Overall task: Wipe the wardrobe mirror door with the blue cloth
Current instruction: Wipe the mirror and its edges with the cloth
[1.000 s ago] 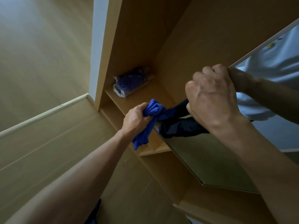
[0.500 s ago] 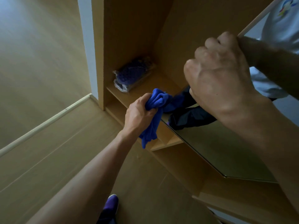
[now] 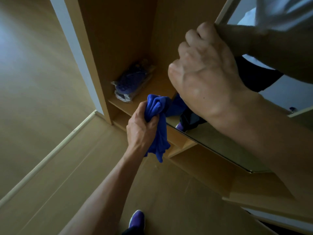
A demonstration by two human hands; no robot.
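Note:
My left hand (image 3: 141,128) grips a bunched blue cloth (image 3: 158,116), whose top is pressed against the lower left edge of the wardrobe mirror door (image 3: 218,143); a tail of cloth hangs below my fist. My right hand (image 3: 205,75) is closed around the door's left edge, higher up, with the fingers curled behind it. The mirror reflects my arm, a white shirt and dark trousers. My right forearm hides much of the glass.
The open wooden wardrobe (image 3: 118,39) has a low shelf (image 3: 152,89) with a bagged purple item (image 3: 130,82) on it. Wooden floor (image 3: 50,175) spreads to the left and below. My purple shoe (image 3: 137,219) shows at the bottom. Wooden ledges (image 3: 254,197) jut out at the lower right.
My left hand with the cloth stays at the mirror's lower left edge, shifting slightly. My right hand has slid higher along the door edge. The view has tilted down, showing my shoe.

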